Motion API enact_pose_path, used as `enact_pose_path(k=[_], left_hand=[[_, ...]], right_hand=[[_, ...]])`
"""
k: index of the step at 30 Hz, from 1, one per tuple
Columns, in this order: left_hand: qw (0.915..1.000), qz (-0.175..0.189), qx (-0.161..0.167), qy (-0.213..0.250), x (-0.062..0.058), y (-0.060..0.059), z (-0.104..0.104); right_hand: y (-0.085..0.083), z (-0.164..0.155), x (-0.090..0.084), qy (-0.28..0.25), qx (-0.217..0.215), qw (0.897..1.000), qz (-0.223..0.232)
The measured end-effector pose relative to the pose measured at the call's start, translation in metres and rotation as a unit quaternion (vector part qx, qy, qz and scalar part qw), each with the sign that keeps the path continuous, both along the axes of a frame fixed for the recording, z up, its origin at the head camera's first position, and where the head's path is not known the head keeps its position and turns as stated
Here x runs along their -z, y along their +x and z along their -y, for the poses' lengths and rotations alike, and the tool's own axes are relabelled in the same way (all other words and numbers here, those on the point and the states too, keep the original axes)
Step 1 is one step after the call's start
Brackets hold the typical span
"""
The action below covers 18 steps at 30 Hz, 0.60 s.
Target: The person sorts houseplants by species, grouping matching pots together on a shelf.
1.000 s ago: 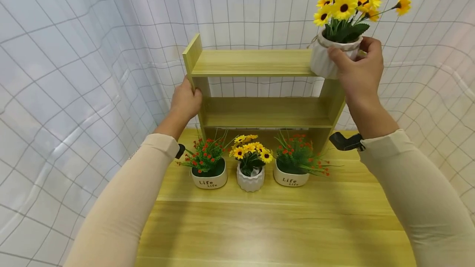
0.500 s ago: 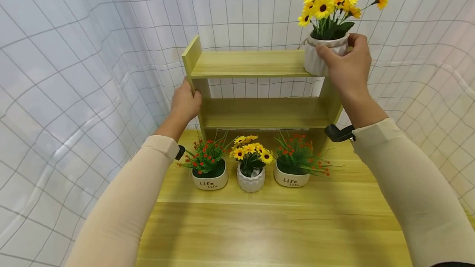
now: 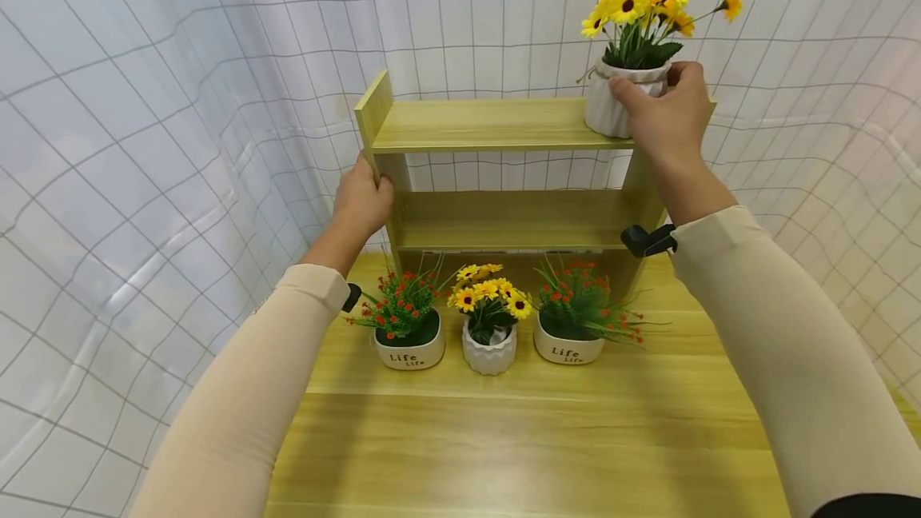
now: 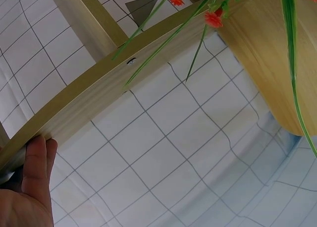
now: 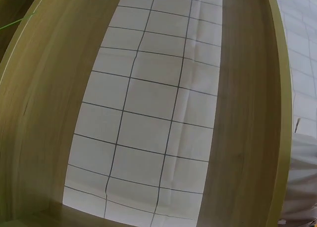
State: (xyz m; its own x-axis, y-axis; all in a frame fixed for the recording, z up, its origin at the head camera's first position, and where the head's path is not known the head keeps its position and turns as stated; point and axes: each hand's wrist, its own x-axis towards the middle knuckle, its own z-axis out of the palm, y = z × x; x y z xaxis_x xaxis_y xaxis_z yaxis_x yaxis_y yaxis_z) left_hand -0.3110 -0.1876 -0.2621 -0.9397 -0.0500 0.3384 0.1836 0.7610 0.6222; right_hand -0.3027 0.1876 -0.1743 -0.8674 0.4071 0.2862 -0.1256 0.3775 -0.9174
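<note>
A yellow wooden shelf unit [image 3: 489,123] stands at the back of the table. My left hand [image 3: 363,198] grips its left side panel, with fingers [image 4: 35,170] against the panel in the left wrist view. At the right end of the top board, my right hand [image 3: 672,118] holds a white ribbed flowerpot [image 3: 607,106] by thumb and fingers. Yellow artificial sunflowers [image 3: 629,2] rise from this pot, which appears to sit upright on the board. Only the pot's side [image 5: 303,175] shows at the right wrist view's edge; that hand is out of that view.
Before the shelf stand a left oval planter [image 3: 410,356] with red flowers, a small white pot [image 3: 489,356] with sunflowers, and a right oval planter [image 3: 568,348] with red flowers. The wooden table [image 3: 518,446] extends forward. A white grid-patterned curtain [image 3: 144,142] surrounds the area.
My right hand has moved the sunflower pot leftward, from the shelf's right end to over the top board, and slightly farther back. The left hand keeps its hold on the side panel.
</note>
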Motion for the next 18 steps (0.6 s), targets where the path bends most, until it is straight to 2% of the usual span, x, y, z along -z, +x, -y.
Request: enact_pose_path(k=[8, 12, 18], left_hand=[[1.0000, -0.006, -0.002, -0.004, 0.001, 0.000, -0.001], [1.0000, -0.006, -0.002, -0.003, 0.001, 0.000, -0.001], [1.0000, -0.006, -0.001, -0.004, 0.000, 0.001, -0.001]], right_hand=[[-0.010, 0.004, 0.002, -0.010, 0.004, 1.000, -0.028], [-0.014, 0.006, 0.006, 0.008, 0.014, 0.999, -0.039], [-0.012, 0.005, 0.007, 0.007, 0.014, 0.999, -0.033]])
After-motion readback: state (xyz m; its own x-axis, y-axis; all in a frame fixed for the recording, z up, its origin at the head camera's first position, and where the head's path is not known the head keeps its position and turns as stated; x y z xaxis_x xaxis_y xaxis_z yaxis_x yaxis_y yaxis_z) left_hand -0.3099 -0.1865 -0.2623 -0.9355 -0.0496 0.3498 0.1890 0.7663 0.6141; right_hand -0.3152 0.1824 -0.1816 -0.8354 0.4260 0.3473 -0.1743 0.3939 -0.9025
